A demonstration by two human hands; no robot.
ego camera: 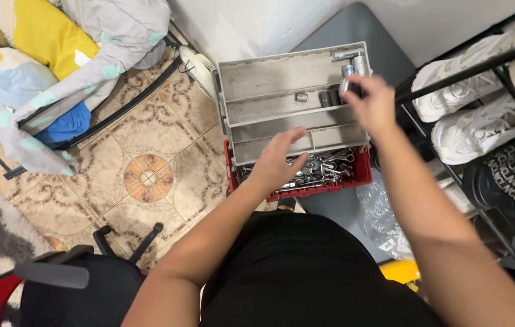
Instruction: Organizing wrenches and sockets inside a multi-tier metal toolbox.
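While the right hand [373, 104] reaches over the far right corner of the grey tray [269, 79], its fingers close on a shiny metal socket [347, 77], held just above the tray's upper compartments. Near it, two dark sockets [329, 97] and a small silver one [301, 96] lie in the middle compartment, and a further chrome piece [348, 56] rests in the top right corner. The left hand [278, 160] hovers with fingers spread apart over the tray's front edge, gripping nothing. Beneath the tray sits the red toolbox [330, 184], its base filled with loose wrenches and sockets [318, 169]. The step in hand appears to be sorting sockets within the tray. The next move would call for a steady wrist and a clean set-down or lift clear of the divider walls. A shoe rack [487, 121] stands just to the right; patterned floor tiles [148, 175] lie to the left.
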